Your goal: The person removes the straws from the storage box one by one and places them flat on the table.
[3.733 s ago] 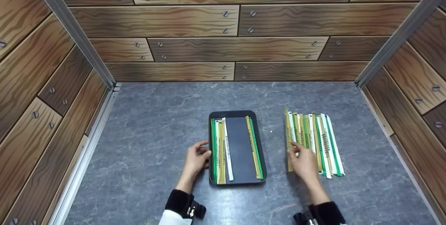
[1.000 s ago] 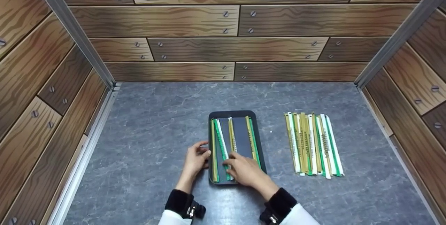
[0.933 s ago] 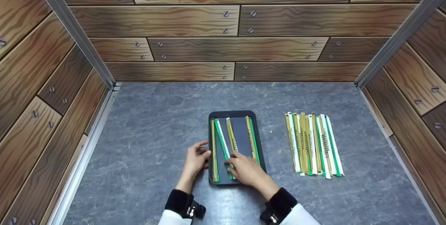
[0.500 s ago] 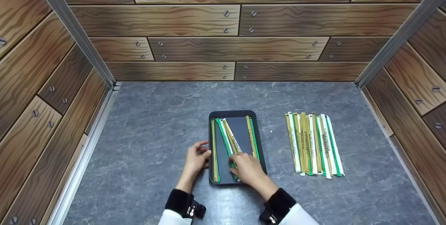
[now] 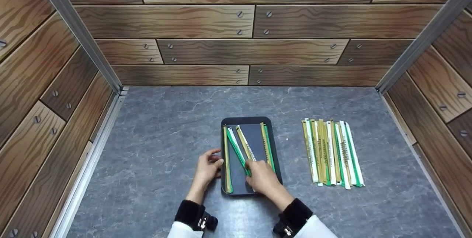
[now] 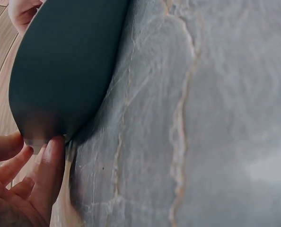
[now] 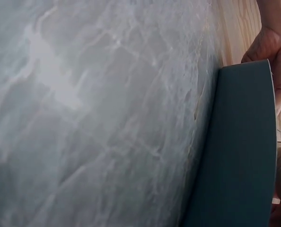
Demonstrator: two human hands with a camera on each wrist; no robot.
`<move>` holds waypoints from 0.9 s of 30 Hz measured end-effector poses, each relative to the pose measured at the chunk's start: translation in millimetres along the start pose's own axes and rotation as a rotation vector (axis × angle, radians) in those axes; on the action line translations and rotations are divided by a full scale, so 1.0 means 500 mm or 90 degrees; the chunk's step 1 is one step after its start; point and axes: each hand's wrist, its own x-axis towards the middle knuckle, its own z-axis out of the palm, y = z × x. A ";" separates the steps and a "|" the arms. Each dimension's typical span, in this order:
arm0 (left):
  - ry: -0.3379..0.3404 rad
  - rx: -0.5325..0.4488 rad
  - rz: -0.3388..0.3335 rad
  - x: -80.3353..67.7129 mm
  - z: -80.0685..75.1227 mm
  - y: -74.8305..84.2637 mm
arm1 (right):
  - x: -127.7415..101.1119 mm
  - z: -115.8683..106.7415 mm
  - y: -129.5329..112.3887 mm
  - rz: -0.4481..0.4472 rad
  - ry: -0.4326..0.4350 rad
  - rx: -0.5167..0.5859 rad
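Several long thin wrapped straws, white, green and gold, lie in a shallow black tray [image 5: 274,146] in the head view. My right hand [image 5: 264,179] reaches over the tray's near right part and pinches the near ends of the middle wrapped straws [image 5: 243,138], which fan out away from me. Those near ends are hidden by the fingers. At the tray's left side, my left hand [image 5: 206,166] holds the edge. In the left wrist view its fingertips [image 6: 55,146] meet the tray's outer wall [image 6: 65,71]. The tray's wall hides most of the right hand in the right wrist view.
To the right of the tray, a row of more wrapped straws [image 5: 324,153] lies side by side on the grey marbled tabletop [image 5: 166,127]. Walls with a wood-plank print [image 5: 206,52] and metal corner posts [image 5: 84,42] enclose the back and sides.
My right hand has moved from the loose row into the tray. Straws once bunched at the tray's left are now spread, with several fanned toward the middle. The left hand stays put.
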 end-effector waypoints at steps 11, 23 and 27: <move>-0.002 0.016 0.010 -0.001 -0.002 0.001 | -0.020 -0.042 0.014 0.082 0.032 0.120; 0.000 0.007 0.014 0.002 -0.001 0.000 | -0.062 -0.108 0.053 0.154 0.108 0.197; 0.002 0.013 0.016 0.000 -0.001 0.002 | -0.076 -0.132 0.073 0.181 0.109 0.215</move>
